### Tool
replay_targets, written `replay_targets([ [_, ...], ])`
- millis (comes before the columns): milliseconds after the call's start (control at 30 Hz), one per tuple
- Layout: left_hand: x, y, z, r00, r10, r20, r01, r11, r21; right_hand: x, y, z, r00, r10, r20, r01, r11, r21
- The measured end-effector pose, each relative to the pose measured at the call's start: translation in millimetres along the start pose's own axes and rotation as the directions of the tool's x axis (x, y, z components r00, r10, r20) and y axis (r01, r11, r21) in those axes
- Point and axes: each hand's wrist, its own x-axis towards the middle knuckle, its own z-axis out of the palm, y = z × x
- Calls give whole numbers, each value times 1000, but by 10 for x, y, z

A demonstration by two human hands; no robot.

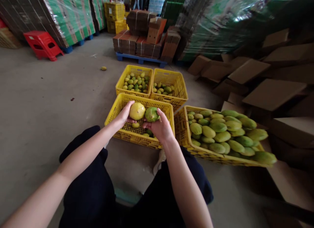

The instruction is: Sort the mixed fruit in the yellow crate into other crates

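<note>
A yellow fruit (137, 111) rests in my left hand (125, 114), whose fingers curl round its left side. My right hand (162, 126) holds a green fruit (151, 114) close beside it, with a small gap between the two. Both hands are above the near yellow crate (141, 99), where a small yellow fruit (135, 125) and a few green ones (148, 132) lie low inside. To the right, a yellow crate (185, 126) is heaped with green-yellow fruits (221, 137).
Two yellow crates (134, 91) (182, 87) with fruit stand just beyond. One fruit (103, 68) lies on the floor. Flat cartons (274, 92) crowd the right side. Behind are a blue pallet (140, 59) with stacked cardboard and a red stool (43, 45).
</note>
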Motion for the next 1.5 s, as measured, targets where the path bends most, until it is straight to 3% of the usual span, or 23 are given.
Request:
replay_targets([
  [200,-3,1,-1,1000,-4,1,4,1000,-6,-15,-7,-13,999,-20,36,18,999,37],
  [400,48,-36,-36,1000,3,19,-3,1000,-11,-28,-16,42,998,-47,-36,47,999,9],
  [567,18,-47,-52,982,170,80,-169,986,-11,-17,-16,24,979,-164,-122,159,986,-44],
  [700,-33,-74,-52,940,328,94,-333,942,42,9,-3,-51,972,-167,-164,163,986,-37],
  [833,-44,-122,-57,873,472,120,-482,873,75,6,-3,-69,961,-201,-188,198,979,-37],
  [933,-45,-129,-59,807,568,160,-584,809,72,-36,-13,-22,920,-319,-226,302,947,-107],
  [1033,-57,-99,-60,676,727,121,-737,665,121,-88,-27,33,810,-512,-285,427,849,-312],
  [1133,-76,-69,-54,536,838,106,-837,510,199,-121,-43,59,701,-660,-272,473,715,-515],
  [1233,-90,-83,-36,461,880,113,-875,429,225,-129,-48,58,648,-737,-192,515,610,-602],
  [1300,-95,-111,-19,467,876,122,-874,437,210,-128,-42,54,614,-777,-138,542,542,-642],
  [1367,-93,-137,-3,502,857,120,-860,479,173,-127,-37,53,599,-792,-120,537,508,-674],
  [1500,-47,-141,2,588,805,78,-809,586,48,-116,-53,67,635,-752,-179,493,572,-656],
])
